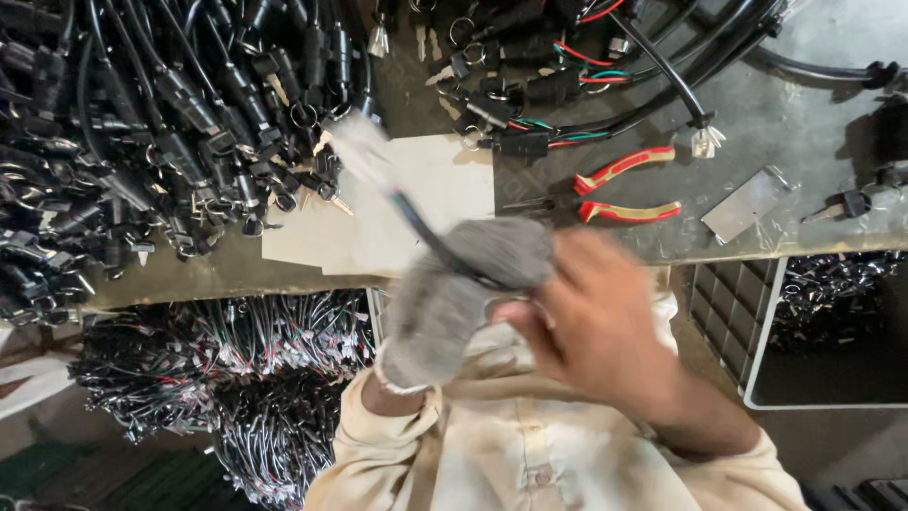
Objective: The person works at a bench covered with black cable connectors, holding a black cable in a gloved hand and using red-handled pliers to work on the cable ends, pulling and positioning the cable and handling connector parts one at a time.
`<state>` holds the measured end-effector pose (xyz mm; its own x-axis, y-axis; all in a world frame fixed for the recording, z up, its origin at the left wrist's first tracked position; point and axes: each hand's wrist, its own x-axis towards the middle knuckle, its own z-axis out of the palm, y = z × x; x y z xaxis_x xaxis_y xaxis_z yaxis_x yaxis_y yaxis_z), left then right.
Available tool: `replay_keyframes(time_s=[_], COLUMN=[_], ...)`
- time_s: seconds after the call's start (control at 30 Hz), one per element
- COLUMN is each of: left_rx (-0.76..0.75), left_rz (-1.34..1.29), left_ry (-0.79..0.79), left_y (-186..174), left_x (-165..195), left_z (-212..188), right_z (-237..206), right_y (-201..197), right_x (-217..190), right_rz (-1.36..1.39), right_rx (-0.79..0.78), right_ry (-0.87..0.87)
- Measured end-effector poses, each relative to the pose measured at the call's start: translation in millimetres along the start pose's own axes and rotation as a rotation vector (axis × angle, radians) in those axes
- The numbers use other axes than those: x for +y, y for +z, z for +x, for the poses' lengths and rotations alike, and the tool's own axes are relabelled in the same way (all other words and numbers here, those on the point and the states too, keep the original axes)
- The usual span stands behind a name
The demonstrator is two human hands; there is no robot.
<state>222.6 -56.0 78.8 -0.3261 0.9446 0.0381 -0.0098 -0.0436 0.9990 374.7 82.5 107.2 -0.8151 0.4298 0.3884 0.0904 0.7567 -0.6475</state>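
Mid-handling: gloved left hand (454, 293) closed on black cable (416, 222) with white connector (359, 147) (blurred). Bare right hand (591, 312) alongside, grip unclear. Next probably needs steadying; pliers (629, 189) lie beyond right hand.

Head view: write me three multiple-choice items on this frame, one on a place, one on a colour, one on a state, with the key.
1. Where do the pliers lie?
A. on the bench, right of the pale sheet
B. in a crate
C. in the bare hand

2. What colour is the glove on the left hand?
A. red
B. grey
C. blue

3. How is the black cable?
A. coiled on the floor
B. lying flat on the sheet
C. gripped in the left hand, raised

Key: 1 A, their red-and-yellow handles rest on the bench beside the sheet. 2 B, grey knit covers that hand. 3 C, it runs out of the gloved fist, up over the sheet.
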Motion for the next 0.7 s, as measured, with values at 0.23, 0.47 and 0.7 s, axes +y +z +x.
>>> replay_keyframes(time_s=[0.23, 0.47, 0.7], left_rx=[-0.213, -0.269, -0.417], left_rz=[0.017, 0.013, -0.061], left_ry=[0.017, -0.092, 0.002], left_y=[57.1, 79.9, 26.9], left_x=[2.2, 6.5, -6.1], left_z=[-8.1, -11.2, 12.2], right_z=[-9.1, -45.1, -11.6], right_y=[-35.9, -51.7, -50.9], right_x=[-11.7, 34.5, 44.7], right_rz=[1.066, 1.335, 0.943], right_rx=[0.217, 0.407, 0.38], right_ry=[0.339, 0.107, 0.166])
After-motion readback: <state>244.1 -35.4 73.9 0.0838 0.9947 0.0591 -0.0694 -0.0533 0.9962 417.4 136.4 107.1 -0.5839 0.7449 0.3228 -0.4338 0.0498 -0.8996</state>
